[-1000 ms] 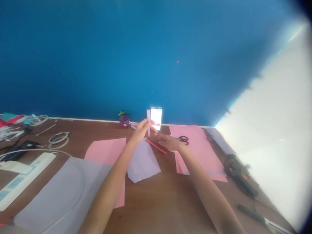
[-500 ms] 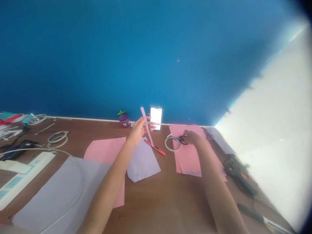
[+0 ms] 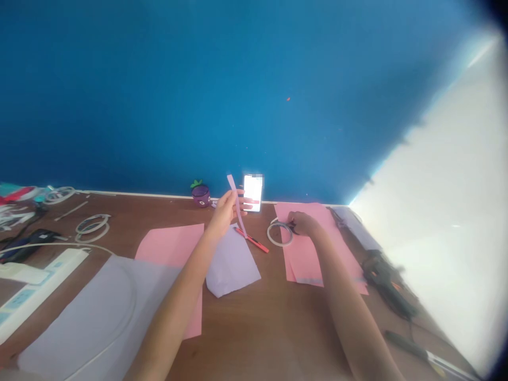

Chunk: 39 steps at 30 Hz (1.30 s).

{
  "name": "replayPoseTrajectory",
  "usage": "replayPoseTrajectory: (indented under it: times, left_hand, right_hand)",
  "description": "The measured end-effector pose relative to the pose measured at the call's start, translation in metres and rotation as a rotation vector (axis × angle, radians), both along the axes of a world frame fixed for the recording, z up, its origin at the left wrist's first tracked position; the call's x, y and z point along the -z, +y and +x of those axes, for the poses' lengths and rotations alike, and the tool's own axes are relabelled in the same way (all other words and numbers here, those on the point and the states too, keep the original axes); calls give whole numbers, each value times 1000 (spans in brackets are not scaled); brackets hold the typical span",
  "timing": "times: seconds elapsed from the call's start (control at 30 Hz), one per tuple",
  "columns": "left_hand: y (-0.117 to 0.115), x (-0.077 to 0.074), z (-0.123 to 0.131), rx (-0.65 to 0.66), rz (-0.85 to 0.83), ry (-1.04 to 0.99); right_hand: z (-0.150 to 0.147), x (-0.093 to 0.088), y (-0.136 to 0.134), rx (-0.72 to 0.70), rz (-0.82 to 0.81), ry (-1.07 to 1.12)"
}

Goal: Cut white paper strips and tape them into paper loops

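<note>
A narrow strip of lilac paper stands nearly upright in my left hand, pinched between thumb and fingers, its lower end reaching down to a red pen-like tool. Under that tool lies a cut piece of lilac paper. On the right, my right hand curls over the dark handles of a pair of scissors, hiding most of them. The scissors lie over pink sheets, beside a white coiled ring.
A lit phone leans against the blue wall, near a purple pot. Left are a power strip, a large lilac sheet, a pink sheet and white coils. A dark glue-gun-like tool lies right.
My right hand has moved slightly left, onto the scissors' handles, which showed more before. My left hand still holds the paper strip in about the same place.
</note>
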<state>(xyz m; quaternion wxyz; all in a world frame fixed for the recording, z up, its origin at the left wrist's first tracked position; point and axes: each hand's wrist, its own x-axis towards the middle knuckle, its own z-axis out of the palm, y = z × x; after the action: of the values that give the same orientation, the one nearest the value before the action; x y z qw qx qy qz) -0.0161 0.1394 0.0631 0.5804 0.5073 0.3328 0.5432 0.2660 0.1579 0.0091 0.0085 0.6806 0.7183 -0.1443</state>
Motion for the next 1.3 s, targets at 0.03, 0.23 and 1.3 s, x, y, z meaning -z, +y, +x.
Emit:
replayPoseTrajectory:
  times: [0.03, 0.23, 1.3]
  left_hand:
    - [0, 1, 0, -4, 2, 4]
    - [3, 4, 0, -30, 35, 35]
    - [8, 16, 11, -191, 45, -57]
  right_hand:
    - [0, 0, 0, -7, 5, 4]
    - [6, -2, -4, -17, 52, 24]
    - [-98, -30, -28, -350, 442, 1029]
